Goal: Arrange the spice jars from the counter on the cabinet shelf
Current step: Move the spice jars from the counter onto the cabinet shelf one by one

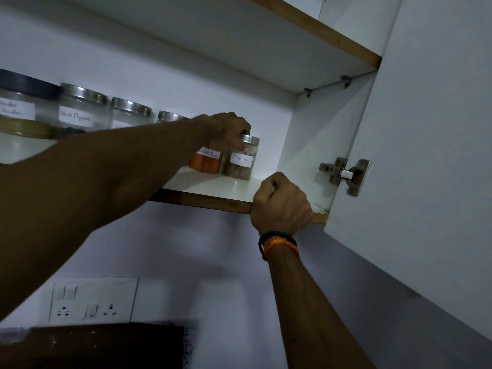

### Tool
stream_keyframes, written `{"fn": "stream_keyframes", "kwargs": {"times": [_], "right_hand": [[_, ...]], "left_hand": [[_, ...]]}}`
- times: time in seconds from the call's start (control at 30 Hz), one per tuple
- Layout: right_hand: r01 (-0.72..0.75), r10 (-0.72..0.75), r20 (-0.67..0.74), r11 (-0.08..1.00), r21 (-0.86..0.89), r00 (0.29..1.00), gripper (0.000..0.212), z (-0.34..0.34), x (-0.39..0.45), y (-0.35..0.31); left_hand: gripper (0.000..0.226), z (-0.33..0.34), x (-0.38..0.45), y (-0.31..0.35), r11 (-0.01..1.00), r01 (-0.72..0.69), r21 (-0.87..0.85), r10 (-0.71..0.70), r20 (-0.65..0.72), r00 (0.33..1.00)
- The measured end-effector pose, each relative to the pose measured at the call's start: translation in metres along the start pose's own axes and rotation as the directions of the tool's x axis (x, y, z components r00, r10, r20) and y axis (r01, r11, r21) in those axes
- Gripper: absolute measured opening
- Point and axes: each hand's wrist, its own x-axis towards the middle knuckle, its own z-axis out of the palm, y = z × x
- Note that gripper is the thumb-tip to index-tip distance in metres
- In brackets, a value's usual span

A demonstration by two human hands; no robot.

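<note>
While left hand (226,127) grips steel-lidded cinnamon jar (241,159), right hand (281,205) fists.

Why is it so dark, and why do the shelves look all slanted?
Head view: the light is dim, so both arms look dark and the left arm's shadow falls on the wall below the shelf. The wide lens tilts the shelf lines. The near left jars blur slightly, while the Cinnamon jar label stays readable under the left hand.

Bare shelf (239,189) right of cinnamon jar (241,159), jar row (106,113) blocking left, open door (426,155) flanking right
</note>
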Motion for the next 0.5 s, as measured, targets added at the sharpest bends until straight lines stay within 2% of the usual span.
{"fn": "stream_keyframes", "kwargs": {"times": [0.13, 0.23, 0.33, 0.43, 0.5], "right_hand": [[-0.004, 0.004, 0.008, 1.000, 0.000, 1.000, 0.032, 0.000, 0.000, 0.000], [-0.007, 0.007, 0.015, 1.000, -0.009, 1.000, 0.031, 0.000, 0.000, 0.001], [-0.017, 0.018, 0.035, 1.000, -0.015, 0.999, 0.031, 0.000, 0.001, 0.000], [-0.029, 0.029, 0.066, 1.000, -0.013, 0.997, 0.032, -0.003, 0.001, -0.002], [-0.040, 0.041, 0.094, 0.999, -0.018, 0.995, 0.031, -0.005, 0.001, -0.003]], "left_hand": [[0.031, -0.004, 0.001, 0.004, 0.999, -0.031, 0.013, 0.030, 0.066, 0.997], [0.034, -0.005, -0.005, 0.003, 1.000, -0.012, 0.002, 0.012, 0.038, 0.999], [0.050, -0.003, -0.009, 0.002, 1.000, -0.017, -0.010, 0.018, 0.044, 0.999], [0.070, -0.010, -0.017, 0.007, 1.000, -0.013, -0.014, 0.013, -0.033, 0.999], [0.074, -0.017, -0.026, 0.013, 1.000, 0.008, -0.008, -0.008, -0.047, 0.999]]}}
